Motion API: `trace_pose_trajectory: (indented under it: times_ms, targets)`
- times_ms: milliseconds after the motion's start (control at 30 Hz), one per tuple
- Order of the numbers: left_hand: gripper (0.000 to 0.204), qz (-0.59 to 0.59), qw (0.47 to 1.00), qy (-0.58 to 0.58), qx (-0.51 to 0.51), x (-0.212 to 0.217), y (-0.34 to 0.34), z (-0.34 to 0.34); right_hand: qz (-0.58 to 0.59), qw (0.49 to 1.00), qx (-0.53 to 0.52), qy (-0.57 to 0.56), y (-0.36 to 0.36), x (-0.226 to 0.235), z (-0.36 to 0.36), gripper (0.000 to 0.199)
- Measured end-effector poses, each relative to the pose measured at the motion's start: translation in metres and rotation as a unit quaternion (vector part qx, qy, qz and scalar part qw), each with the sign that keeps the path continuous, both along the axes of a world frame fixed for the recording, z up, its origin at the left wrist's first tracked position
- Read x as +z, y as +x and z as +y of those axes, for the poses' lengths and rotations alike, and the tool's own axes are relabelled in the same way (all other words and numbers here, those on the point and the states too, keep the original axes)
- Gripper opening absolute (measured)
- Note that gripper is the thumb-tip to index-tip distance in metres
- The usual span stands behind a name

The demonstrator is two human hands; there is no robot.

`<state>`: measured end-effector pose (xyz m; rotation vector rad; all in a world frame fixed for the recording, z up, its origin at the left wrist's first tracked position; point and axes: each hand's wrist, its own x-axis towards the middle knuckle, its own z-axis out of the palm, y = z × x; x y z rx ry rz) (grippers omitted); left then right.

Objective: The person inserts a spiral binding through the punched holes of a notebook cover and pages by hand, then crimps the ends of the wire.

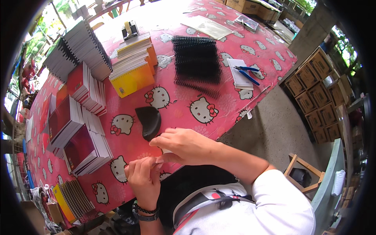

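Observation:
My left hand [141, 177] is closed near the table's front edge, thumb and fingers pressed together. Just above it, my right hand [181, 145] is curled in a pinch. The fingertips almost meet, and a small pale bit shows between them, too covered to name. Beyond my right fingertips lies a black, curved, pouch-like thing [150, 120]. Farther off on the table rests a pile of black spiral binding coils [196, 58]. To the right of the coils, blue-handled pliers [248, 73] lie on a small white spiral notepad [238, 80].
The table has a pink cartoon-cat cover [180, 105]. Stacks of red notebooks [64, 121], yellow notebooks [133, 80] and grey-white bound stacks [86, 43] fill its left. A tape dispenser [130, 30] stands behind. Cardboard boxes [317, 94] and a wooden stool [303, 174] are off to the right.

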<state>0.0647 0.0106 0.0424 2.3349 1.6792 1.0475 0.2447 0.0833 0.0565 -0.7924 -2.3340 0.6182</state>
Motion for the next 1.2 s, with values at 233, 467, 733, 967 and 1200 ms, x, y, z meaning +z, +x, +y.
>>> trace_pose_trajectory:
  times_ms: [233,467,733,967,1200]
  targets:
    - [0.016,0.012,1.000,0.000,-0.010,0.005,-0.002,0.002,0.245,0.967,-0.067,-0.003,0.011,-0.016,-0.016,0.019]
    - [0.017,-0.035,0.999,0.017,-0.026,0.000,-0.012,0.002,0.202,0.955,-0.181,-0.119,0.051,-0.030,0.021,0.020]
    - [0.027,0.005,0.996,0.077,0.046,-0.012,-0.012,-0.011,-0.086,0.995,0.032,0.026,-0.024,-0.017,0.079,0.066]
    - [0.017,0.041,0.993,0.080,0.076,-0.024,-0.027,-0.017,-0.126,0.989,0.045,0.056,-0.035,-0.033,0.086,0.066]
    - [0.017,-0.042,0.994,0.029,0.099,-0.019,-0.039,-0.018,0.063,0.935,0.116,-0.330,-0.005,-0.045,0.070,0.070]
